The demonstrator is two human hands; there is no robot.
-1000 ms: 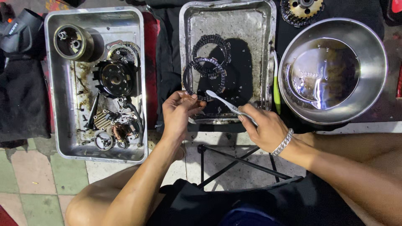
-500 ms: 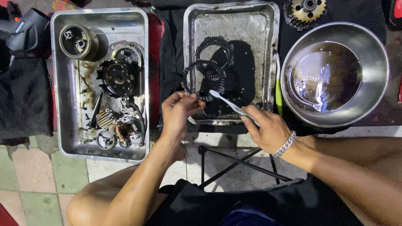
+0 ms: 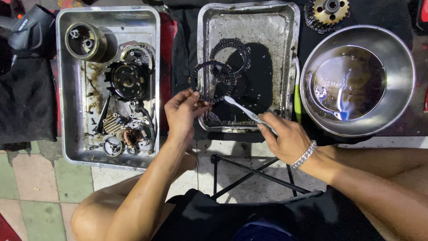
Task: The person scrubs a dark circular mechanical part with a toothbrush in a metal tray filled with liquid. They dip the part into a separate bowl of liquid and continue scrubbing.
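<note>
My left hand [image 3: 180,114] pinches the near edge of a dark toothed clutch ring [image 3: 209,81] and holds it over the left rim of the middle metal tray [image 3: 290,53]. My right hand [image 3: 287,136] grips a white toothbrush [image 3: 244,110], its head lying against the ring's lower right edge. A second, similar ring [image 3: 230,52] lies flat in the tray behind the first. Dark oily liquid pools at the tray's near end.
A left metal tray [image 3: 62,89] holds several greasy engine parts, among them a clutch hub [image 3: 126,80] and a drum [image 3: 84,41]. A steel bowl [image 3: 397,67] with clear liquid stands at right. A gear [image 3: 327,11] lies at the back. A green-handled brush [image 3: 297,100] lies beside the tray.
My left hand has shifted the ring a little left, over the tray's rim. The toothbrush head has followed slightly. The view has drifted a bit.
</note>
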